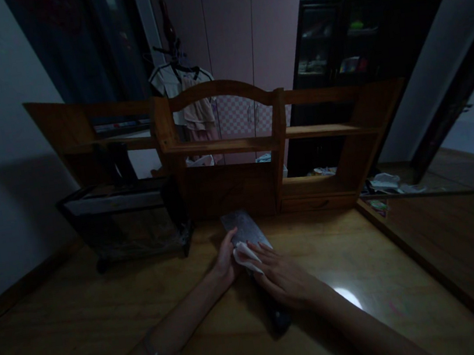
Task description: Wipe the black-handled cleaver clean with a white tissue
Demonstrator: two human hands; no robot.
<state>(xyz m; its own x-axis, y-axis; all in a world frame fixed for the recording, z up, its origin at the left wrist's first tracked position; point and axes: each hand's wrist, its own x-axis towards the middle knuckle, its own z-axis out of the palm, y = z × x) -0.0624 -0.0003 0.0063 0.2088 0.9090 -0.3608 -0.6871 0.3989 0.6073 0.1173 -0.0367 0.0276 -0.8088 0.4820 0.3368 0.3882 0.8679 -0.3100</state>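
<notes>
A cleaver (248, 227) with a broad grey blade and dark handle is held over the wooden tabletop, its blade pointing away from me and its handle toward me. My left hand (227, 258) grips the blade's left edge, with the thumb on the upper face; its other fingers are hidden beneath. My right hand (283, 274) presses a crumpled white tissue (247, 256) flat on the blade near the handle, fingers stretched over it. Part of the handle is covered by the right hand. The light is dim.
On the left stands a dark knife block (128, 222) with black handles sticking up. A wooden shelf unit (224, 147) runs along the table's back. The tabletop (189, 337) reaches a raised wooden edge (424, 257) at right. Behind are a pink wardrobe (229, 31) and hanging clothes (195, 98).
</notes>
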